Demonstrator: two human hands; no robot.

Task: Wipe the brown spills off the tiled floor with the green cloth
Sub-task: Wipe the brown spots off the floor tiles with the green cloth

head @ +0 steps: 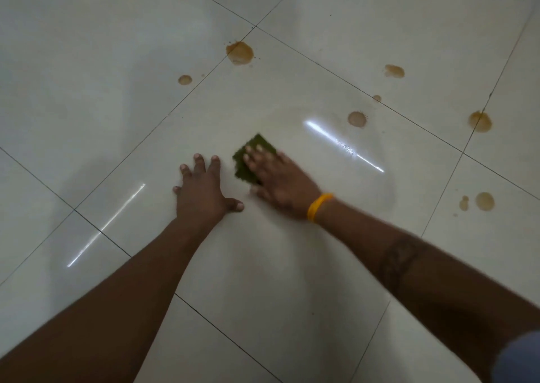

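My right hand, with a yellow band at the wrist, presses flat on the green cloth on the pale tiled floor; the hand is blurred. My left hand lies flat beside it on the same tile, fingers spread, holding nothing. Several brown spills dot the tiles farther off: a large spill at a tile corner, a small spot to its left, a round spill close beyond the cloth, and others to the right, such as one spill on a grout line and another spill.
Dark grout lines cross the glossy floor, and two bright light streaks reflect off it. A faint wet sheen spreads over the tile to the right of the cloth. A bit of blue clothing shows at the bottom right corner.
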